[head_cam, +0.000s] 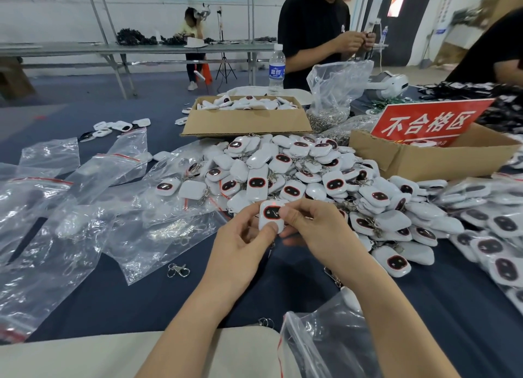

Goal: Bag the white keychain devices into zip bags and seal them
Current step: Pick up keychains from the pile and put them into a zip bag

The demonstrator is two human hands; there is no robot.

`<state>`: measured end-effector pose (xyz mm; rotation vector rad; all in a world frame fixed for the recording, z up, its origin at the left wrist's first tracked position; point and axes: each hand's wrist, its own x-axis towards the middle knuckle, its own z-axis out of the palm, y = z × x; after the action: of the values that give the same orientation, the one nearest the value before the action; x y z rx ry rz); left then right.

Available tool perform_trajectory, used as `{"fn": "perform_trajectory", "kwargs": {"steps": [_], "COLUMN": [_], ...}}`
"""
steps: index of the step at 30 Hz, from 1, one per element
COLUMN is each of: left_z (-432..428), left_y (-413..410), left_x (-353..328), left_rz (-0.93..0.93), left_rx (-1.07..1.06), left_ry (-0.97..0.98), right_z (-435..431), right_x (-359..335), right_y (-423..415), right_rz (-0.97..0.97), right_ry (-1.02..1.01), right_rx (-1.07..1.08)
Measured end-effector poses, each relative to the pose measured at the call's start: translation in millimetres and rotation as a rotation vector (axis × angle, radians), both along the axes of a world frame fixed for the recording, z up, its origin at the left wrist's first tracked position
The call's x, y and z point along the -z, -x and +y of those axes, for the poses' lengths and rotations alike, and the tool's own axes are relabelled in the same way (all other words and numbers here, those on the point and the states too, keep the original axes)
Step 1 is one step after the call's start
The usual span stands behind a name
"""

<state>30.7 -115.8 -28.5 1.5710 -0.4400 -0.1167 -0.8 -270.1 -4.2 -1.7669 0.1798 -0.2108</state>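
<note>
Both hands, left and right, pinch one white keychain device at centre frame; behind, an open cardboard box holds more devices.

One head camera, looking forward and down, close above the left hand, right hand, blue table

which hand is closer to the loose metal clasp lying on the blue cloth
Left. The left hand is up and right of the metal clasp, holding the white keychain device; the right hand pinches that device from its far side.
</note>
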Motion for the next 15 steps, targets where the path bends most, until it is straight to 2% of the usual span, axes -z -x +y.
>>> {"fn": "perform_trajectory", "kwargs": {"steps": [5, 15], "left_z": [1.3, -1.6], "left_y": [-0.3, 2.1], "left_x": [-0.6, -3.1], "left_rz": [0.000, 0.057], "left_rx": [0.019, -0.004], "left_ry": [-0.018, 0.120], "right_z": [0.6, 8.9], "right_x": [0.6, -3.3], "right_y": [-0.1, 1.0], "right_rz": [-0.003, -0.082], "right_ry": [-0.021, -0.155], "right_rx": [-0.001, 0.033]}}
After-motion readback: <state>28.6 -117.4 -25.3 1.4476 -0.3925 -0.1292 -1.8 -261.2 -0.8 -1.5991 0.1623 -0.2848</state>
